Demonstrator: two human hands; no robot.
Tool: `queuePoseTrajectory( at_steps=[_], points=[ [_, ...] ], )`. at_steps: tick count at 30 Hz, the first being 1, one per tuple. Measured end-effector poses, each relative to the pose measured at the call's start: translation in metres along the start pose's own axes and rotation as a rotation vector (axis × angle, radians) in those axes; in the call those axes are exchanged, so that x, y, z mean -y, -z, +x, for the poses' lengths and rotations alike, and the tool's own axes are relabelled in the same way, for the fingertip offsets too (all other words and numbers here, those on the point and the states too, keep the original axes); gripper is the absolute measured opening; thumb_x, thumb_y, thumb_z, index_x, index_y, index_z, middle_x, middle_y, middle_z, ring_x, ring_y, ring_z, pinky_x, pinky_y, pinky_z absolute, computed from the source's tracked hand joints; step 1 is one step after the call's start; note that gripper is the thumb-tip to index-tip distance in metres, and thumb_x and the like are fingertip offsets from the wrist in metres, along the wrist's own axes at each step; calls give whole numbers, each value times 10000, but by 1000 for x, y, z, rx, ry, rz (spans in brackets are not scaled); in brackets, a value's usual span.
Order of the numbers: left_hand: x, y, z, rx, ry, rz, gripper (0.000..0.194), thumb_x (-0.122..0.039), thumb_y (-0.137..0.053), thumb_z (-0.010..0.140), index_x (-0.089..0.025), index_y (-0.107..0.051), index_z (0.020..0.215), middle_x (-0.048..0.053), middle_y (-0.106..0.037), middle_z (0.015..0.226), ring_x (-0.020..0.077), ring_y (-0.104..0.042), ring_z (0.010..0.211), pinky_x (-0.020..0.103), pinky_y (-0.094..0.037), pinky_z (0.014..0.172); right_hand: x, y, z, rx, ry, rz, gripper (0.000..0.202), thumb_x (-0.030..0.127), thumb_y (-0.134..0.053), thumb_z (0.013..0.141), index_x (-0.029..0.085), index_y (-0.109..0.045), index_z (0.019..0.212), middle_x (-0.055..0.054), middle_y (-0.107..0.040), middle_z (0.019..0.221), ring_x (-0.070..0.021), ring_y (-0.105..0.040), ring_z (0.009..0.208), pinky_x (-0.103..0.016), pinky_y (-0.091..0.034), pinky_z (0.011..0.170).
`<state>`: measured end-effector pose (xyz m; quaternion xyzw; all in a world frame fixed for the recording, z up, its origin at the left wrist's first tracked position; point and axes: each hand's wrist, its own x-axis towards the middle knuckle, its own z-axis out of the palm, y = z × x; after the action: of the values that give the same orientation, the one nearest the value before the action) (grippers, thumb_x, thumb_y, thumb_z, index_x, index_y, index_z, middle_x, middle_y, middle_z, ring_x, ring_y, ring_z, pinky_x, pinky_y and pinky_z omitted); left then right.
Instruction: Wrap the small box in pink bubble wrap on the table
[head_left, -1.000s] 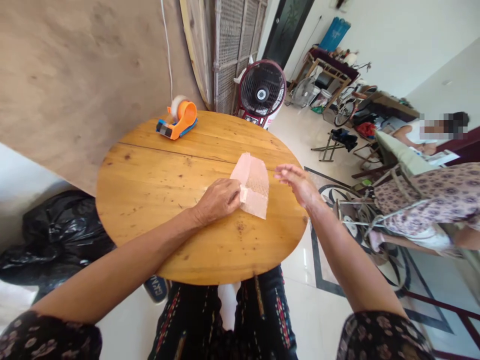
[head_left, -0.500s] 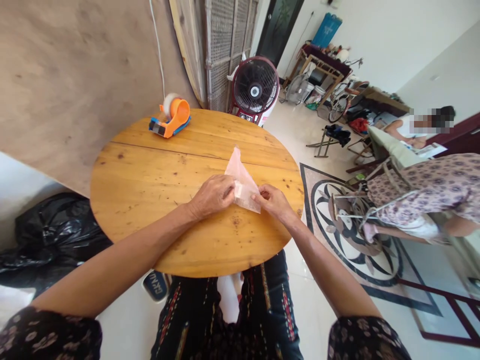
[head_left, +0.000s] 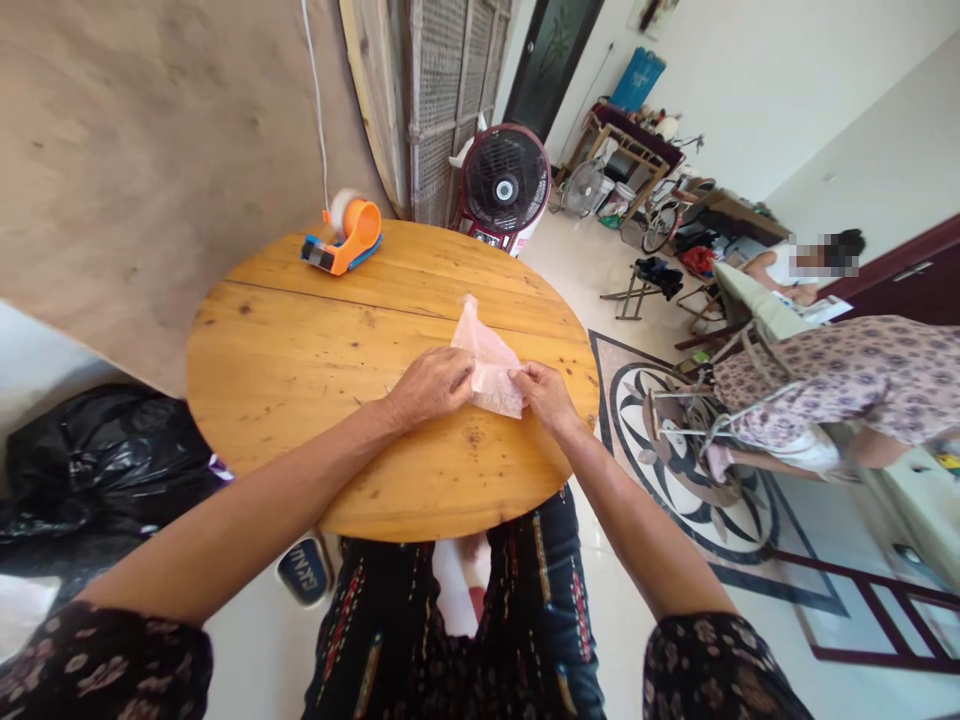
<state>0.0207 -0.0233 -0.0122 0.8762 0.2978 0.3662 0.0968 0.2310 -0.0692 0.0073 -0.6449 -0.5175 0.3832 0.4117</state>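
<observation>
Head view: my right hand has joined my left hand, each pinching the pink sheet, now steadied from both sides.

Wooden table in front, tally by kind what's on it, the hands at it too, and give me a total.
Pink sheet: 1
Tape dispenser, roll included: 1
Hands: 2, left hand and right hand
Total: 4
</observation>
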Motion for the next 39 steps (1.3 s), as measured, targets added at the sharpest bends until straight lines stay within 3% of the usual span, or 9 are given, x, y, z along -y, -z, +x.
queuePoseTrajectory(
  at_steps=[6, 11, 13, 17, 22, 29, 32, 35, 39],
  points=[
    [-1, 4, 1, 33, -25, -21, 215, -134, -464, 822, -162, -639, 943, 94, -718, 971, 218, -662, 901, 335, -500, 825, 1, 1, -9, 20, -55, 6, 367, 558, -637, 702, 214, -511, 716, 45, -522, 564, -117, -490, 457, -249, -415, 441],
    [-3, 7, 2, 67, -50, -18, 216, -123, -443, 821, -177, -648, 862, 74, -711, 905, 207, -656, 882, 321, -495, 820, 1, 3, -5, -8, 113, -218, 383, 510, -675, 703, 201, -587, 912, -10, -643, 805, -159, -595, 703, -248, -470, 579],
    [-2, 7, 1, 63, -41, -15, 203, -142, -446, 844, -176, -646, 853, 76, -710, 902, 210, -658, 882, 321, -497, 820, 2, 1, 0, -30, 151, -277, 354, 520, -653, 712, 197, -591, 842, -8, -625, 781, -155, -570, 710, -244, -454, 602],
    [-3, 5, 0, 56, -13, -26, 202, -141, -460, 851, -170, -654, 902, 94, -717, 996, 224, -659, 933, 339, -498, 848, 2, -7, 8, -15, 90, -195, 378, 566, -573, 734, 201, -520, 649, 28, -476, 595, -115, -440, 559, -233, -359, 518],
    [-19, 4, -2, 70, 84, 85, 210, -125, -466, 844, -160, -657, 922, 101, -713, 946, 236, -652, 887, 352, -493, 828, -1, -7, 19, -35, 64, -161, 393, 578, -537, 720, 210, -452, 610, 46, -395, 564, -91, -343, 519, -235, -274, 484],
    [-51, 4, -1, 144, 180, 347, 158, -177, -491, 877, -186, -648, 878, 85, -714, 879, 232, -659, 790, 332, -489, 712, -4, -2, 62, 36, 72, -209, 252, 368, -554, 696, 203, -427, 553, 68, -338, 512, -74, -317, 497, -233, -218, 473],
    [-56, 4, 2, 170, 190, 388, 146, -197, -500, 884, -191, -644, 900, 84, -721, 899, 234, -668, 789, 325, -483, 671, -3, 1, 67, 45, 73, -174, 181, 289, -555, 681, 188, -467, 559, 63, -398, 525, -75, -360, 510, -224, -249, 481],
    [-56, 5, 5, 177, 182, 389, 134, -205, -505, 881, -192, -635, 910, 79, -720, 922, 227, -670, 805, 309, -478, 651, -3, 13, 54, 51, 61, -114, 59, 225, -585, 653, 169, -569, 662, 41, -542, 615, -90, -463, 563, -211, -329, 513],
    [-54, 8, 9, 214, 173, 350, 122, -202, -500, 876, -189, -618, 907, 74, -706, 936, 221, -664, 822, 294, -467, 634, -8, 35, 27, 60, -36, -14, 264, 288, -646, 706, 155, -638, 934, -20, -670, 770, -132, -598, 667, -224, -424, 578]
  ],
)
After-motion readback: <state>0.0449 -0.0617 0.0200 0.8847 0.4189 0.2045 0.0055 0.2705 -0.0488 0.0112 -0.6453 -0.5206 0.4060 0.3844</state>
